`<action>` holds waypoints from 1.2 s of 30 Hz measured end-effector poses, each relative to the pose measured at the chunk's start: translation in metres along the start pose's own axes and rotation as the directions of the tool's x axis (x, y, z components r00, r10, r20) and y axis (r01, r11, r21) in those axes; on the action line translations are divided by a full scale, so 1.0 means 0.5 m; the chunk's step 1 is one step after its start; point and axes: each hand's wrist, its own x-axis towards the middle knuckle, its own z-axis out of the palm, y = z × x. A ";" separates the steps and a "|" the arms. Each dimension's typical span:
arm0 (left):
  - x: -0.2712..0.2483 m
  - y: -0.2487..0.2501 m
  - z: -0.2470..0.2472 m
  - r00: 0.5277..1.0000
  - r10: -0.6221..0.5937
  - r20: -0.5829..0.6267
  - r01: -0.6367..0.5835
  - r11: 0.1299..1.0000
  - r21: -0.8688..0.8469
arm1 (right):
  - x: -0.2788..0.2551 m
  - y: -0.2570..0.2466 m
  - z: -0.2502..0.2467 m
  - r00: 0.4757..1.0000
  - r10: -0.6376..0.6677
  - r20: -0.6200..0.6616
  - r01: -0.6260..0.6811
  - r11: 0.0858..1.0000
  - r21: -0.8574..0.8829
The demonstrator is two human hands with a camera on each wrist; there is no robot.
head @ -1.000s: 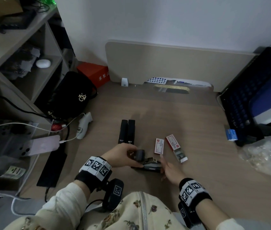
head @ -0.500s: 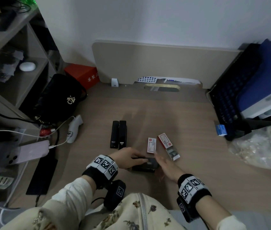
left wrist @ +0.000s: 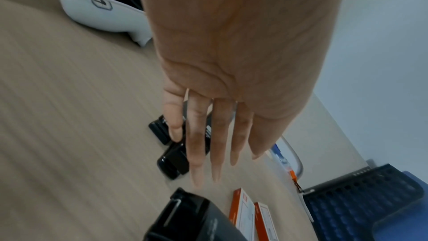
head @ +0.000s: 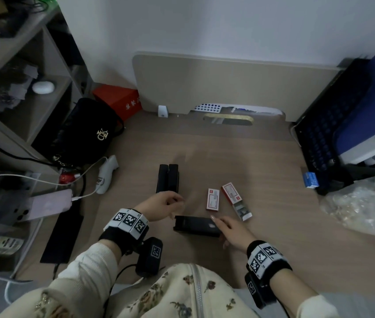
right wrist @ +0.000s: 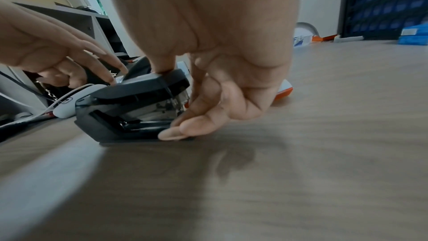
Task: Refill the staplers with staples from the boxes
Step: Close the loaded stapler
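A closed black stapler [head: 195,226] [right wrist: 139,102] [left wrist: 197,217] lies flat on the desk in front of me. My right hand [head: 227,228] [right wrist: 166,102] pinches its right end, one finger on the lid and the thumb at the base. My left hand [head: 165,203] [left wrist: 217,162] hovers just off the stapler's left end with straight fingers, holding nothing. Two more black staplers [head: 167,181] [left wrist: 171,153] lie side by side behind it. To the right are a closed red-and-white staple box [head: 213,199] and a second staple box [head: 235,200] with its tray slid out.
A black bag [head: 83,136], a white device [head: 107,175] and a charging phone [head: 48,204] crowd the left side by the shelf. A black crate [head: 333,125], a small blue box [head: 310,180] and a plastic bag [head: 365,203] fill the right.
The stapler's lid stood open a second ago and is now shut. My left hand has lifted off it and drawn back to the left. My right hand stays at its end.
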 end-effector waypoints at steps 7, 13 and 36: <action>-0.018 -0.023 -0.036 0.995 -0.042 -0.087 0.035 0.996 -0.086 | -0.009 -0.028 -0.037 0.991 -0.019 -0.135 -0.028 0.940 -0.339; -0.013 -0.044 -0.061 0.982 -0.099 -0.163 0.082 0.991 -0.107 | -0.009 -0.091 -0.032 0.970 -0.233 -0.066 0.159 0.820 -0.550; -0.011 -0.030 -0.138 0.984 0.014 -0.177 -0.052 0.976 -0.213 | 0.023 -0.162 -0.033 0.948 -0.318 0.034 0.207 0.532 -0.821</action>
